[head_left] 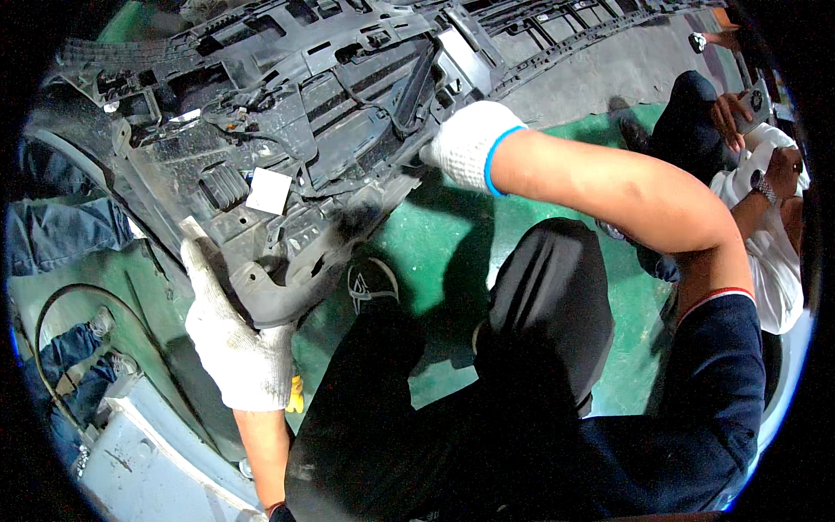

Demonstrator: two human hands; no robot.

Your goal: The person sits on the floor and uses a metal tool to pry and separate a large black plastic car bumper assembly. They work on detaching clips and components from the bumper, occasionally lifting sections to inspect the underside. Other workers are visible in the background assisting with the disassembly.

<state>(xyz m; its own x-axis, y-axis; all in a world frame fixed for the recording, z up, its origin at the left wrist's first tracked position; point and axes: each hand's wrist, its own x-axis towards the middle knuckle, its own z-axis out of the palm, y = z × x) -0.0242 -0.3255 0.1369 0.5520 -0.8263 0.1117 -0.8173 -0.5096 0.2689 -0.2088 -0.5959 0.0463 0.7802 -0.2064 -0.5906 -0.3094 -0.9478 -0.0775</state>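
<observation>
A large dark grey plastic car bumper (300,283), its ribbed inner side turned up, stretches from in front of my knees to the far side. My left hand (239,348), in a white knit glove, grips its near left corner. The left thumb lies along the upper face, while the other fingers are hidden under the edge. A white square label (270,191) is on the bumper near this hand. At the bumper's right edge, my right hand (477,146) is closed, in a white glove with a blue cuff. Its fingertips are hidden, so what it holds cannot be made out.
A pale blue-grey metal box (165,457) stands at lower left, beside a curved black hose (54,304). People's legs in jeans (70,230) are at the left. On the right, a person's hand (729,120) holds a flat grey piece. The floor (622,296) is green.
</observation>
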